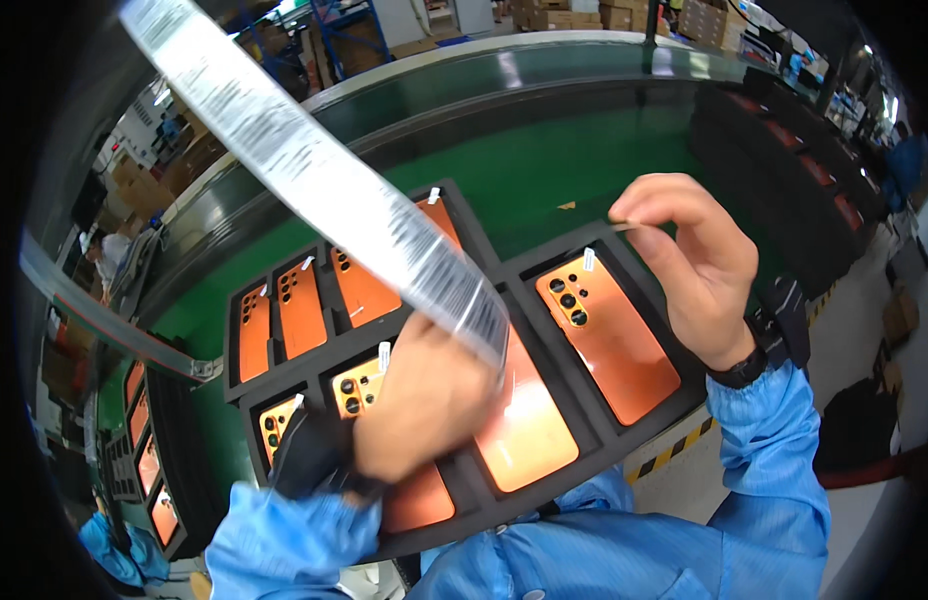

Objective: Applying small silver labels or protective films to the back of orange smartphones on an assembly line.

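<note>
My left hand (424,410) grips the lower end of a long white strip of printed labels (294,160) that runs up to the upper left. Up at the right, my right hand (699,265) pinches a small thin label between thumb and fingers. Both hands hover over a black foam tray (504,270) holding several orange phones lying back up. One phone (609,335) lies below my right hand, another (524,415) shines between the hands. Small white tabs stick out at the phones' top edges.
The tray lies on a green conveyor belt (544,170) with a curved metal rail behind. More black trays (784,170) with orange phones sit at the far right and lower left (149,470). Yellow-black tape (674,450) marks the belt's near edge. Cardboard boxes stand far back.
</note>
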Demonstrator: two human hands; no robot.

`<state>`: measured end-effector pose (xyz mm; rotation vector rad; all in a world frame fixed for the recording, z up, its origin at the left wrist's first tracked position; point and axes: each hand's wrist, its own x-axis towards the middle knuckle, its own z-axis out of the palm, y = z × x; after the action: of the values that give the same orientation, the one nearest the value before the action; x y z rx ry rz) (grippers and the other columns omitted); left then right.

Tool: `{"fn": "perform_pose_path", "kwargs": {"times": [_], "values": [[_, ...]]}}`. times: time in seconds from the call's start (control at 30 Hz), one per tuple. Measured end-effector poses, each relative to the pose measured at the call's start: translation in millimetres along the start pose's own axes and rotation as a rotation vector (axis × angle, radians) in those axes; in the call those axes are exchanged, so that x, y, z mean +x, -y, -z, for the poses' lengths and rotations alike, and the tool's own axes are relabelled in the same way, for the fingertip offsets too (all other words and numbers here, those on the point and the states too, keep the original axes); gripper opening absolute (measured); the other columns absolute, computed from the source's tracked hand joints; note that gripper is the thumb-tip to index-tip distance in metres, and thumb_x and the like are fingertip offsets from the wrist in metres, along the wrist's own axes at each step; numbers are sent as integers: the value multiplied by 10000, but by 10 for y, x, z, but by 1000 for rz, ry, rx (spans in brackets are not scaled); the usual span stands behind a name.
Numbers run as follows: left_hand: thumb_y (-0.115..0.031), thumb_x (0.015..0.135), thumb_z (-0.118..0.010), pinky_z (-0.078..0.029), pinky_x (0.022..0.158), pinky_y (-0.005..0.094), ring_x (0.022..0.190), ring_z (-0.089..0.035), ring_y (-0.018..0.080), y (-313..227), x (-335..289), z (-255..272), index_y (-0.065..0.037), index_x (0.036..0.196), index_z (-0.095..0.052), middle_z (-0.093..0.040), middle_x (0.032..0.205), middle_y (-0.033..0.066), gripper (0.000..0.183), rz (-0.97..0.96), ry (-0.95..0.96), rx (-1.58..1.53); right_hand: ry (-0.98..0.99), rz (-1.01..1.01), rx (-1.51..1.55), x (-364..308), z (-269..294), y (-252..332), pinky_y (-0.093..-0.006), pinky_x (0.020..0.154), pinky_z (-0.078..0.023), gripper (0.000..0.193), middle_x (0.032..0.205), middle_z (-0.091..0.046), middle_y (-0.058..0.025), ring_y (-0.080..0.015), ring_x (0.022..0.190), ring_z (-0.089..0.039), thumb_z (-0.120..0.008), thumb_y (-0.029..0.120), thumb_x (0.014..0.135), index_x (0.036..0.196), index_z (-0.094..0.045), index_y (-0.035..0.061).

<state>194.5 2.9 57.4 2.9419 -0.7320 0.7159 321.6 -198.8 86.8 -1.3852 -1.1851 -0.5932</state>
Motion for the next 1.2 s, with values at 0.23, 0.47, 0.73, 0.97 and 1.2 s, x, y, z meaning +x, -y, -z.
{"fn": "perform_pose_path", "kwargs": {"times": [0.23,0.47,0.73,0.97,1.2], "values": [[-158,650,-698,-409,593,333,609,-537,182,-538,-740,800,-117,712,-584,-519,693,21,136,-104,331,-302,520,-226,104,-210,-306,-76,-362,679,-447,93,742,-640,-68,-254,716,-585,-634,143,800,806,-633,50],[-79,622,-618,-431,508,301,569,-572,182,-595,-486,909,-18,639,-585,-574,691,110,72,-202,198,-793,833,-191,102,-559,-532,-68,-318,757,-306,123,710,-568,34,-139,708,-514,-658,231,838,790,-609,128],[-170,656,-568,-377,620,365,643,-510,232,-585,-750,779,-61,670,-596,-499,698,92,113,-204,286,-928,876,-180,26,-611,-636,-48,-345,776,-281,136,663,-522,44,-127,742,-497,-672,242,821,756,-611,140],[-170,666,-583,-387,615,357,648,-522,224,-581,-773,776,-66,678,-596,-510,699,84,105,-181,307,-944,825,-169,33,-629,-670,-78,-355,746,-283,171,637,-562,18,-175,724,-508,-635,227,812,676,-571,145],[-169,676,-599,-397,611,348,652,-533,217,-554,-778,768,-71,686,-596,-522,700,75,98,-170,312,-947,893,-167,-10,-597,-639,-80,-355,788,-279,117,668,-505,33,-135,759,-497,-653,211,819,741,-614,134]]}}
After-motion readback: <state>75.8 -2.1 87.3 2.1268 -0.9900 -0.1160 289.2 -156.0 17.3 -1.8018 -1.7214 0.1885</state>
